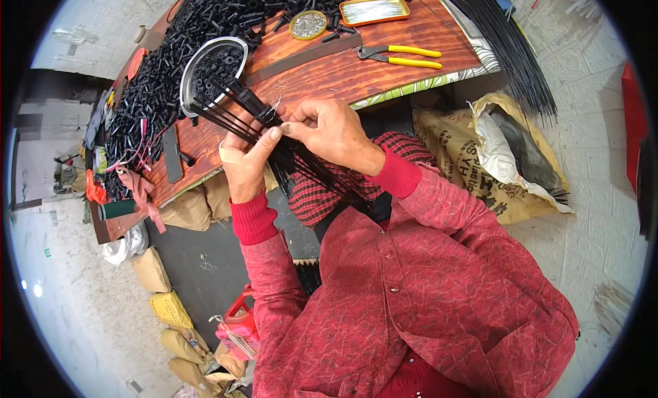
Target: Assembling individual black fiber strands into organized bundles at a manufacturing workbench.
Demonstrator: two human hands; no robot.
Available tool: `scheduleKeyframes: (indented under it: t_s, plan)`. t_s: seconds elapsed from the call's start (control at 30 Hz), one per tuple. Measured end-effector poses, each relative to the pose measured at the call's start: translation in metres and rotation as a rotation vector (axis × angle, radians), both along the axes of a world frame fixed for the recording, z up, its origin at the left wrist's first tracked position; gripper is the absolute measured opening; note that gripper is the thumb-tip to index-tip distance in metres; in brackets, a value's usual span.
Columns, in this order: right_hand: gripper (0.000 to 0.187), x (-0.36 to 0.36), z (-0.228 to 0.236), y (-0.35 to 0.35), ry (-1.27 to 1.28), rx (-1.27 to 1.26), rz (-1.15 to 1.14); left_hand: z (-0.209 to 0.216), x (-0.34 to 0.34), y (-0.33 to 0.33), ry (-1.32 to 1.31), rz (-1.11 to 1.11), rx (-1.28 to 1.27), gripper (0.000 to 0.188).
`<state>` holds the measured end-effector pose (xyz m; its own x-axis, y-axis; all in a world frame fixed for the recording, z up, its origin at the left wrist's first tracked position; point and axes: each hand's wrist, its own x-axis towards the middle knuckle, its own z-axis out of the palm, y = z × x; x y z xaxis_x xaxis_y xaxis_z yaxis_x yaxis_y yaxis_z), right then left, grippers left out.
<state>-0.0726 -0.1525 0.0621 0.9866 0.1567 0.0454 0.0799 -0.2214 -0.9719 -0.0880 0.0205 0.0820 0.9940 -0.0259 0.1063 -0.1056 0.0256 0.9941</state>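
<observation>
Left hand (245, 166) clamps the bundle of thin black plastic rods (236, 113) at frame centre; right hand (332, 132) pinches closed at its tip, w/ what I can't tell. Best keep rods fanned, grip firm. Reddish wooden tabletop (322, 72), upper frame: heap of small black plastic tubes (164, 69), yellow-handled pliers (401, 55). Sacks on concrete floor.

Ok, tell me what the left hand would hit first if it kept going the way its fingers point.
Probably the right hand: the left hand points up and right, its fingertips already meeting the right's at the black rods. Depth is unclear.
</observation>
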Motion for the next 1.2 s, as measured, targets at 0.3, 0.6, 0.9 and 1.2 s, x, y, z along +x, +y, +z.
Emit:
scheduleKeyframes:
  t_s: [0.3,0.6,0.9,1.2]
  plan:
    - [0.025,-0.004,0.001,-0.005,-0.079,0.091,0.052,0.001,0.003,0.0,0.053,0.001,-0.117,0.038]
    - [0.017,0.002,-0.006,-0.008,0.081,0.433,0.22,0.001,0.007,0.0,0.057,0.016,-0.074,0.036]
    - [0.02,0.002,-0.021,-0.002,0.084,0.452,0.221,-0.006,0.011,0.013,0.064,-0.077,-0.09,0.04]
    - [0.021,-0.012,0.003,0.001,-0.073,0.035,-0.032,0.011,0.005,-0.002,0.106,-0.035,-0.057,0.038]
